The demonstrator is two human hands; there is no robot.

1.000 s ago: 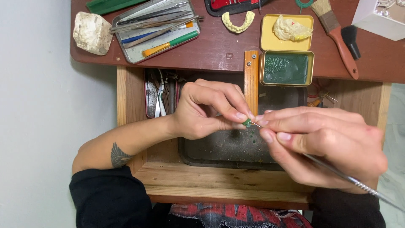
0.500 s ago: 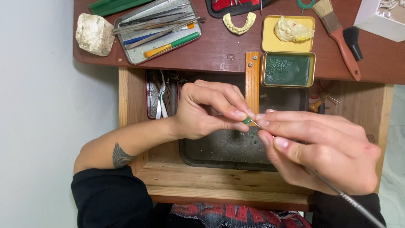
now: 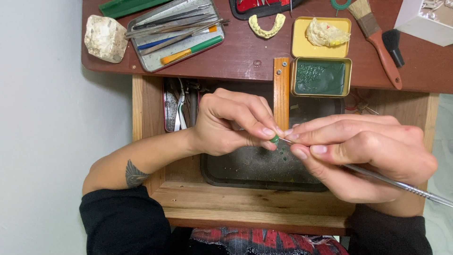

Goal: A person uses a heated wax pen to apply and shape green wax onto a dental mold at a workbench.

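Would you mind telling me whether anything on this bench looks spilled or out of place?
Only small green crumbs scattered in the dark tray, right under the green piece pinched by the left hand. Otherwise nothing stands out.

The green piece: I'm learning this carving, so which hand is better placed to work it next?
Probably the right hand: it holds the metal tool with its tip at the green piece, which the left hand pinches over the dark tray.

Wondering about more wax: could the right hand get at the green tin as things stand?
Probably yes: the open green tin lies uncovered just beyond the right hand, nothing between, though that hand holds a thin metal tool.
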